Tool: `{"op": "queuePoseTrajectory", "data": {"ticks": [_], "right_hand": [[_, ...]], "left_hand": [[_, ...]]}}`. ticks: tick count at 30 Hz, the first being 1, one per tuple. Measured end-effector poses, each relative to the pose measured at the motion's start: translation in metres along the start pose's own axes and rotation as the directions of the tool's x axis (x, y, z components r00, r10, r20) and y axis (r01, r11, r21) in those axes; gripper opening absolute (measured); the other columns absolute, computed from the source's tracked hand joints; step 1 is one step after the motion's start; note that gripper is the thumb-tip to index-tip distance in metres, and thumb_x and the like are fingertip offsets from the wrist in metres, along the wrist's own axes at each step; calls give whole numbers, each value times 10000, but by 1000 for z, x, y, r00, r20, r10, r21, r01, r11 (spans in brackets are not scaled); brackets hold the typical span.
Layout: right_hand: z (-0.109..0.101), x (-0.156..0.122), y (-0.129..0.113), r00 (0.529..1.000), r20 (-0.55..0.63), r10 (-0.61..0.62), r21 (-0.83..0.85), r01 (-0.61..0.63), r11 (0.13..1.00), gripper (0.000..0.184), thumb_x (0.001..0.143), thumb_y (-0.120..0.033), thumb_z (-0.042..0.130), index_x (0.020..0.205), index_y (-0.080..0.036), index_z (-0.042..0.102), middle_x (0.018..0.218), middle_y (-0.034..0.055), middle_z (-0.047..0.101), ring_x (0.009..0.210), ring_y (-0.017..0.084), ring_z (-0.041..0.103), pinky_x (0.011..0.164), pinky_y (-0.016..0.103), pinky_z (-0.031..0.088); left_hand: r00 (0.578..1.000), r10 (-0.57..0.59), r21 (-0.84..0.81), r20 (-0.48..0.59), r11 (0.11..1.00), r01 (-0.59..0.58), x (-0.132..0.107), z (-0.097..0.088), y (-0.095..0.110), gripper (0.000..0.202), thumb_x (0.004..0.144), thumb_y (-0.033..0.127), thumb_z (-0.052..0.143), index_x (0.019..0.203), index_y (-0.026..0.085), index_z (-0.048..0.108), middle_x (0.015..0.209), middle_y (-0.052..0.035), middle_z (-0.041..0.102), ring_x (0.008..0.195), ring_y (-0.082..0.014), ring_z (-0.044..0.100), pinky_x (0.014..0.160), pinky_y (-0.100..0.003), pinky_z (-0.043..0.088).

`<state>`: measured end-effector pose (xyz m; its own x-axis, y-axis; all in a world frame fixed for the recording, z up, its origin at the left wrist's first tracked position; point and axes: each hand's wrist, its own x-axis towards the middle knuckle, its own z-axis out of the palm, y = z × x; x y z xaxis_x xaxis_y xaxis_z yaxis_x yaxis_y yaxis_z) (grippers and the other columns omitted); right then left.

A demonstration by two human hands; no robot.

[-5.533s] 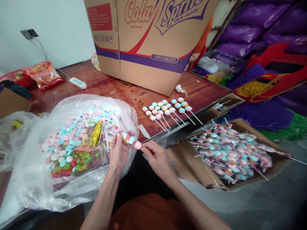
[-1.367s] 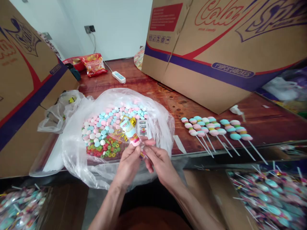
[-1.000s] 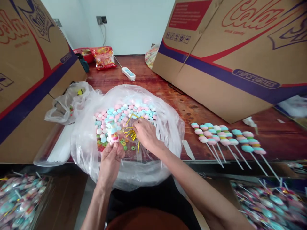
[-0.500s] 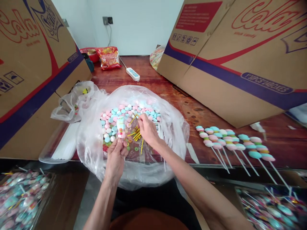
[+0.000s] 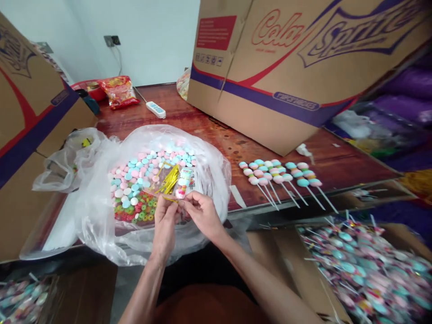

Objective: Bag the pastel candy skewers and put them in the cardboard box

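Below the wrapped candy stick (image 5: 183, 182), the thumb and fingers of my left hand (image 5: 164, 222) are closed at its gathered wrapper neck. The stick has pale, rounded candies in a clear printed wrapper, and its lower end is hidden by my hands. A thin gold twist tie (image 5: 170, 199) crosses at the fingertips. My right hand (image 5: 204, 217) pinches at the same neck, apparently on the tie; its exact grip is partly hidden. Just beyond lies a bunch of gold twist ties (image 5: 169, 180). Pink, blue and white candies (image 5: 135, 173) and small gummy rings (image 5: 137, 209) spread to the left.
A crumpled clear plastic bag (image 5: 97, 234) surrounds the candies. Unwrapped candy sticks (image 5: 276, 173) lie in a row to the right. Large cartons (image 5: 256, 103) flank the table (image 5: 165, 96). Below right, a box holds many wrapped candy sticks (image 5: 367, 270).
My view has turned right. My right hand has come from the twist-tie bunch to the wrapper neck beside my left hand, and a gold tie now crosses there.
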<state>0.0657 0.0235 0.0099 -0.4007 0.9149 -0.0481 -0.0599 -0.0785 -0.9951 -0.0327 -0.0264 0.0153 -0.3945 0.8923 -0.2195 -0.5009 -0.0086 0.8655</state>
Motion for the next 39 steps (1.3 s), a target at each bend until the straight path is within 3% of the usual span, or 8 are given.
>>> {"op": "queuePoseTrajectory", "data": {"ticks": [6, 10, 15, 18, 24, 28, 34, 39], "right_hand": [[-9, -13, 3, 980, -144, -137, -149, 115, 982, 212, 868, -367, 562, 741, -201, 526, 623, -37, 511, 552, 107, 481, 503, 211, 387], [-15, -28, -1, 978, -123, -169, -138, 152, 979, 146, 928, -316, 455, 833, -212, 489, 721, -28, 522, 637, 115, 499, 596, 217, 428], [-42, -40, -18, 967, 0, -255, -77, 254, 964, 137, 916, -287, 474, 802, -212, 456, 806, -17, 457, 677, 109, 450, 611, 213, 411], [-59, -43, -24, 935, 94, -343, -178, 354, 918, 132, 926, -267, 447, 805, -220, 427, 797, -17, 453, 706, 120, 449, 655, 230, 412], [-66, -49, -12, 914, -77, -399, -545, 296, 785, 99, 917, -208, 378, 821, -233, 377, 785, 4, 495, 718, 153, 515, 679, 268, 416], [-71, -53, -10, 934, -174, -312, -545, 173, 821, 63, 903, -221, 417, 840, -224, 415, 753, -10, 526, 677, 143, 521, 644, 257, 413], [-87, -63, -4, 974, -175, -144, -244, 98, 965, 192, 976, -293, 422, 818, -214, 496, 574, -68, 468, 476, 94, 452, 482, 204, 392], [-98, -71, 5, 738, -109, -665, -732, 393, 556, 245, 966, -122, 441, 1066, -190, 653, 1002, 100, 689, 937, 175, 654, 810, 290, 510]], "left_hand": [[994, 87, 79, 68, 993, -92, -4, 17, 0, 222, 753, 323, 772, 821, 170, 626, 659, 44, 517, 505, -39, 345, 472, -161, 297], [988, -110, 2, 109, 994, 110, -2, 22, 2, 293, 738, 322, 792, 723, 144, 559, 592, 55, 461, 454, -14, 275, 418, -132, 238], [830, -479, -108, 286, 844, 525, -6, 22, 8, 419, 554, 242, 903, 686, 144, 517, 542, 109, 305, 437, -1, 164, 367, -115, 154], [775, -543, -52, 324, 808, 587, -10, 29, 4, 473, 531, 274, 916, 650, 155, 474, 527, 114, 279, 438, -5, 150, 364, -117, 156], [957, -181, 231, 228, 965, 127, -17, 49, -24, 342, 748, 458, 768, 880, 191, 599, 585, 57, 478, 481, -47, 331, 440, -137, 281], [977, -7, 365, 215, 928, -73, -19, 51, -38, 383, 732, 488, 766, 932, 169, 696, 714, 5, 584, 595, -76, 439, 529, -164, 376], [946, -260, 124, 192, 963, 239, -18, 66, -38, 379, 564, 381, 898, 781, 144, 698, 560, 47, 505, 497, -39, 371, 468, -150, 319], [817, -541, -53, 201, 826, 561, -11, 79, -33, 406, 505, 268, 933, 766, 129, 656, 631, 34, 550, 511, -27, 431, 423, -114, 294]]}}
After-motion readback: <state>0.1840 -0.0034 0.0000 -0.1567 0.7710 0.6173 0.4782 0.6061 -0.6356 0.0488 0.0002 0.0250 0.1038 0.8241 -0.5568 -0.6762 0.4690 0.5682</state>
